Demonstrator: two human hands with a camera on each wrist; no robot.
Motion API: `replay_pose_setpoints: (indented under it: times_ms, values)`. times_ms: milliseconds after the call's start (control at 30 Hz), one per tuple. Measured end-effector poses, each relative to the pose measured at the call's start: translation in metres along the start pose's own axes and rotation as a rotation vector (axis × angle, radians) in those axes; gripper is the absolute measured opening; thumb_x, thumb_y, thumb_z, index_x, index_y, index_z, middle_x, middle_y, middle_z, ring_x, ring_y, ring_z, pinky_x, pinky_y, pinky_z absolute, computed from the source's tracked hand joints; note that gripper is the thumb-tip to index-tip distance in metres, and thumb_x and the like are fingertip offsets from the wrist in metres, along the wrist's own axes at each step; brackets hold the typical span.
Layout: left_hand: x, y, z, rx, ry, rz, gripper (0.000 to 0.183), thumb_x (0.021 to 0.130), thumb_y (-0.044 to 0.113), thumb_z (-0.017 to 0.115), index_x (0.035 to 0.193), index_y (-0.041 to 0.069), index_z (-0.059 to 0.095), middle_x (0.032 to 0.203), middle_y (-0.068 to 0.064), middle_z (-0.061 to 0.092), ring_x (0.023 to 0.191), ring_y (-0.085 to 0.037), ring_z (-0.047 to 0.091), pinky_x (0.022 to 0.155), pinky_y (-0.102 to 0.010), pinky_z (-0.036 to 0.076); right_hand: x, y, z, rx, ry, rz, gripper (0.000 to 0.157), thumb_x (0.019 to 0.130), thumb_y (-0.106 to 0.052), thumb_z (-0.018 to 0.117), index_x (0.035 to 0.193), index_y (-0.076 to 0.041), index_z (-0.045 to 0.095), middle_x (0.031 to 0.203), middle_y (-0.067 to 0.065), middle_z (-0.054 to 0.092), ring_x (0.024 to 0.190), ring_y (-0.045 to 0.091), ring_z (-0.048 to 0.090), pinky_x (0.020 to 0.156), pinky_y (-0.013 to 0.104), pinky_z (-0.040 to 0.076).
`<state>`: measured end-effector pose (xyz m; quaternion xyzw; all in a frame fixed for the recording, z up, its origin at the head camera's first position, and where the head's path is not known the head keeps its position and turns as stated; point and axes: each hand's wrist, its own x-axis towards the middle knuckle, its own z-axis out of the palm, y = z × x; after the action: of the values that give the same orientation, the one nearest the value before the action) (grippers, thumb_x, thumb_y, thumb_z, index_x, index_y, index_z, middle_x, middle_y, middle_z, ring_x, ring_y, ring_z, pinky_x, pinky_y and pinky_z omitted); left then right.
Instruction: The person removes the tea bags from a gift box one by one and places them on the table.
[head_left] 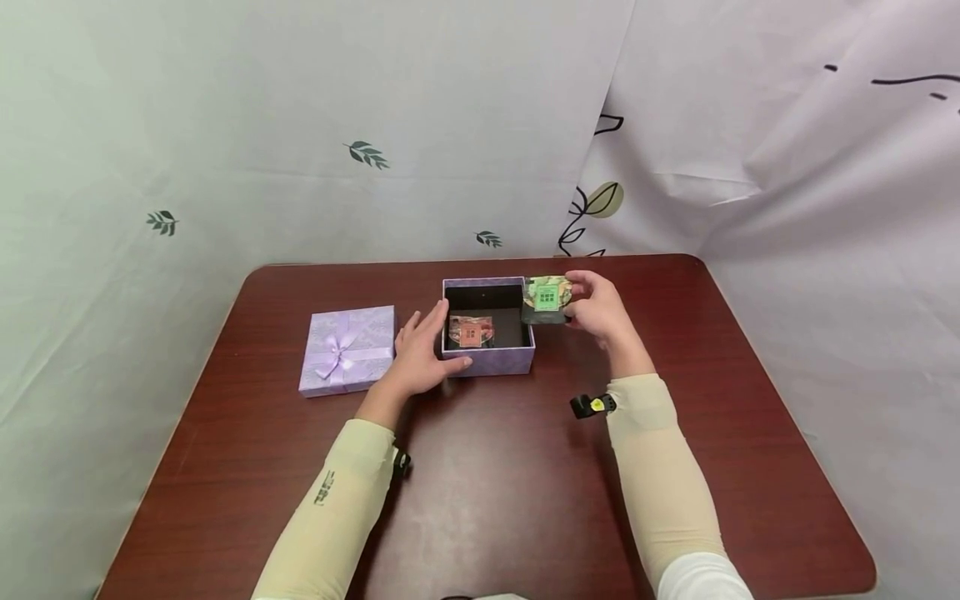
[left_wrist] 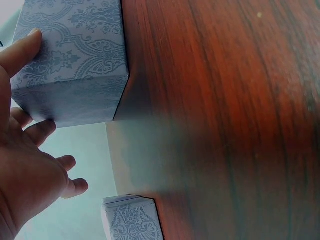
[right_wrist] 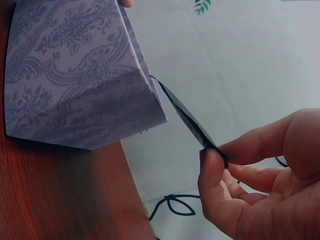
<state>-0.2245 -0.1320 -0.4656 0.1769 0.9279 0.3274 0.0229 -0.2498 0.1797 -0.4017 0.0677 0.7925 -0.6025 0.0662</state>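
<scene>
A purple patterned gift box [head_left: 491, 362] stands lidless on the table, its inside dark. In it, at the left, lies a red-labelled packet [head_left: 471, 332]. My left hand [head_left: 422, 354] rests against the box's left side, thumb at the front wall and fingers spread along the side in the left wrist view. Between thumb and fingers, my right hand [head_left: 600, 312] pinches a flat green-labelled packet [head_left: 547, 297] by its right edge. That packet is at the box's right rim, seen edge-on and tilted in the right wrist view.
The box's lid [head_left: 348, 350], lilac with a ribbon bow, lies on the dark red table [head_left: 480, 467] left of the left hand. A pale curtain [head_left: 450, 125] with leaf prints hangs behind the table and along both sides.
</scene>
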Motion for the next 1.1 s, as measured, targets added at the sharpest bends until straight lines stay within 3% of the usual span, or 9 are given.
replay_pose_setpoints:
  times_ms: [567, 1100]
  values:
    - [0.000, 0.001, -0.001, 0.000, -0.008, -0.017, 0.104, 0.083, 0.044, 0.079, 0.162, 0.013, 0.017, 0.165, -0.002, 0.017, 0.147, -0.043, 0.005, 0.109, -0.069, 0.005, 0.004, 0.009, -0.016, 0.002, -0.001, 0.014, 0.066, 0.085, 0.018, 0.050, 0.147, -0.002, 0.044, 0.129, 0.021, 0.049, 0.100, 0.029, 0.053, 0.070, 0.036, 0.056]
    - [0.001, -0.001, 0.002, 0.002, 0.000, -0.022, 0.104, 0.084, 0.043, 0.080, 0.162, 0.013, 0.018, 0.165, -0.002, 0.017, 0.147, -0.042, 0.006, 0.109, -0.069, 0.005, 0.012, 0.030, -0.023, -0.006, -0.023, 0.084, 0.064, 0.089, 0.017, 0.050, 0.149, -0.004, 0.042, 0.132, 0.020, 0.046, 0.103, 0.029, 0.050, 0.084, 0.049, 0.052]
